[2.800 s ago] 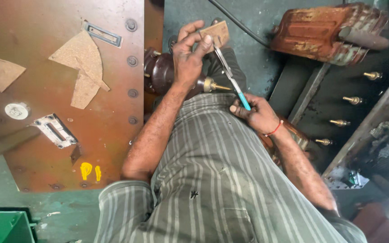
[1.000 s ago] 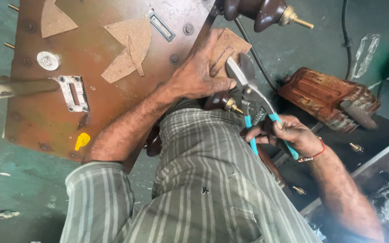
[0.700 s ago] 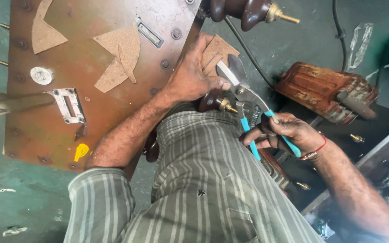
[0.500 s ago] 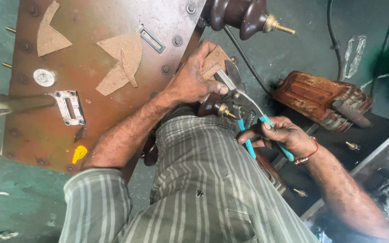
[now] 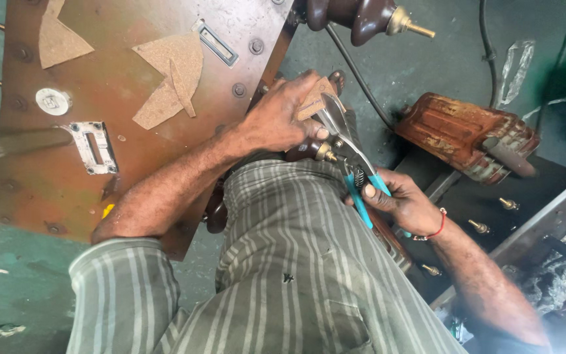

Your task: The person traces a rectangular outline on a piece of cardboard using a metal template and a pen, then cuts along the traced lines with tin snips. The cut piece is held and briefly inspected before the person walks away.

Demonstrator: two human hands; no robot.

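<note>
Your left hand (image 5: 282, 117) is clamped around a small brown piece of cork-like sheet (image 5: 314, 105), and your right hand (image 5: 404, 204) is wrapped around the teal handles of the snips (image 5: 347, 149). A second ago the blades stood apart from the piece, pointing up past your left fingers; now they have come in close, so the blade tips lie right against the edge of the piece, at your left thumb. The handles look more nearly squeezed together than they were — though from this angle you cannot really tell whether the blades are biting into the sheet or only resting on it.

That puts the work at the cutting itself: the piece is held firm, the tool is lined up on it, and your fingertips sit very near the blades, so mind them.

The camera has also drifted — the brown steel cover plate (image 5: 132, 98) with its loose cork offcuts (image 5: 171, 72) now fills more of the left side, the brown porcelain bushing (image 5: 361, 16) shows at the top, and the rusty finned casting (image 5: 466, 131) lies off to your right on the green floor.
</note>
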